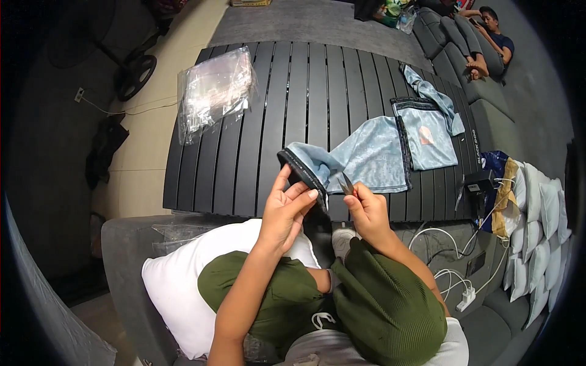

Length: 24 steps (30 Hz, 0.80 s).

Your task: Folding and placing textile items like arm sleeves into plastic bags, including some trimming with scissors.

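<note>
Far left: a fan base [135, 74] on the floor, a cable trailing off it. On the slatted black table [256, 140], far-left corner: a stack of clear bags [213, 91], well apart from the hands. Near edge, lower left: a white pillow [183, 280] on a grey seat, against the person's green-clad knees. Left hand [285, 210] is up at the table's near edge, fingers loosely curled, thumb and fingertips pinching the dark waistband [302, 174] of light-blue shorts [372, 155]; grip closed on the band, band lifted and folded over toward the person. The shorts' leg runs right and away across the slats, lying flat. Right hand [366, 210] sits just beside the left, closed around small snips [347, 183]; the blades point up and left toward the waistband, tips just beside the cloth, can't tell if they touch it. A second light-blue shorts piece [427, 137] lies further right on the table, dark-trimmed edge touching the first, a pale patch on its front, one leg trailing toward the far-right corner. Right of the table: a small black device [479, 183] with white cables [452, 256] looping down to a power strip [469, 297] on the seat. Further right: a row of white packs [540, 232] stacked on edge along the sofa. Top right: another person [485, 30] reclining on the grey sofa, well away.
</note>
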Motion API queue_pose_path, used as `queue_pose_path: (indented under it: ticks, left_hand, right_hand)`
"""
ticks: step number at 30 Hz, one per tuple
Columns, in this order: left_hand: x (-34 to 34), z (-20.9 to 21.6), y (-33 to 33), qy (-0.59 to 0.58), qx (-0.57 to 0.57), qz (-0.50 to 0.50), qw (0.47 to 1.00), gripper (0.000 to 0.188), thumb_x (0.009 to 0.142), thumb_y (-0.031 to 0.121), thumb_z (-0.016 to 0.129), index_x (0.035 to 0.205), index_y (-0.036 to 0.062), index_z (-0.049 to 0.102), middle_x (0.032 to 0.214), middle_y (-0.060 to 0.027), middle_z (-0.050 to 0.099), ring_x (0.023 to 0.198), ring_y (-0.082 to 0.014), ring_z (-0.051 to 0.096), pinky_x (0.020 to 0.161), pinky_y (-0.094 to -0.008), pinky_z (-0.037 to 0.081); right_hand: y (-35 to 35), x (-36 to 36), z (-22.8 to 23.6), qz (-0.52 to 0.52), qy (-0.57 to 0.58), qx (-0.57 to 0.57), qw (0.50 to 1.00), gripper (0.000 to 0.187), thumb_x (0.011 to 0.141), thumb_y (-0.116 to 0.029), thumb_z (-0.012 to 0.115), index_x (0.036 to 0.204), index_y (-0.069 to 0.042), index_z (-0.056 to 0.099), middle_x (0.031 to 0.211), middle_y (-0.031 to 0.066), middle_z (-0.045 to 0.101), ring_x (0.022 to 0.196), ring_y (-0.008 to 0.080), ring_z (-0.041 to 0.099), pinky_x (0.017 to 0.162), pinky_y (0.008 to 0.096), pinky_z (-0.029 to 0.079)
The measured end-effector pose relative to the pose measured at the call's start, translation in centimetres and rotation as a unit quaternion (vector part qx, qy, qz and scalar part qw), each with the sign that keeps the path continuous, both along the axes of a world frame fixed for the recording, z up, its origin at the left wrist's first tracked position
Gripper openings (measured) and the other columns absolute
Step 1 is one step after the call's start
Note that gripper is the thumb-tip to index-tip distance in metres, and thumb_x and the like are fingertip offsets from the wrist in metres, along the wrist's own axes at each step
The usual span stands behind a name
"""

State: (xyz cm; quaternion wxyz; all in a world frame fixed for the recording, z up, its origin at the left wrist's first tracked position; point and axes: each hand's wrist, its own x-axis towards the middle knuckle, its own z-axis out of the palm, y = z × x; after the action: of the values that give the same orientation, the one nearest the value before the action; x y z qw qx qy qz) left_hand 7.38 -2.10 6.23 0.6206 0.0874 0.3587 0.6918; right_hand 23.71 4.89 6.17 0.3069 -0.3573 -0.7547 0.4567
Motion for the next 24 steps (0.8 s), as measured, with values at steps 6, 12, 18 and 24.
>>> queue_pose_path:
  ticks: [6,12,18,24]
  left_hand:
    - [-0.1,-0.2,0.0,0.004,-0.022,0.023,0.999,0.057,0.082,-0.002,0.055,0.130,0.0071,0.027,0.104,-0.0092,0.056,0.094,-0.0148,0.057,0.081,-0.0285,0.049]
    - [0.0,0.5,0.0,0.026,-0.009,0.052,0.998,0.081,0.080,-0.006,0.055,0.141,0.0146,0.007,0.106,-0.0091,0.054,0.087,-0.0134,0.060,0.071,-0.0248,0.053]
    - [0.0,0.7,0.0,0.043,0.018,0.061,0.997,0.086,0.077,-0.011,0.056,0.141,0.0185,0.005,0.111,-0.0116,0.048,0.087,-0.0129,0.060,0.072,-0.0246,0.053]
    - [0.2,0.4,-0.1,0.061,0.051,0.050,0.996,0.087,0.077,-0.012,0.055,0.141,0.0169,0.004,0.107,-0.0147,0.050,0.090,-0.0174,0.060,0.079,-0.0270,0.051]
  right_hand:
    - [-0.1,-0.2,-0.1,0.030,-0.021,-0.008,0.999,0.028,0.087,-0.024,0.057,0.076,-0.001,0.045,0.051,0.0062,0.043,0.044,0.0111,0.038,0.042,0.0258,0.033]
    - [-0.2,-0.5,0.0,0.037,-0.026,0.014,0.999,0.027,0.085,-0.022,0.059,0.075,-0.001,0.044,0.051,0.0070,0.046,0.043,0.0128,0.043,0.043,0.0258,0.035]
    - [-0.4,-0.6,-0.3,0.050,-0.042,0.020,0.998,0.025,0.085,-0.019,0.059,0.077,0.000,0.044,0.054,0.0067,0.042,0.046,0.0120,0.039,0.045,0.0253,0.034]
    - [-0.1,-1.1,-0.7,0.053,-0.073,0.117,0.989,0.030,0.082,-0.025,0.063,0.075,-0.002,0.045,0.055,0.0088,0.052,0.044,0.0223,0.054,0.043,0.0296,0.041]
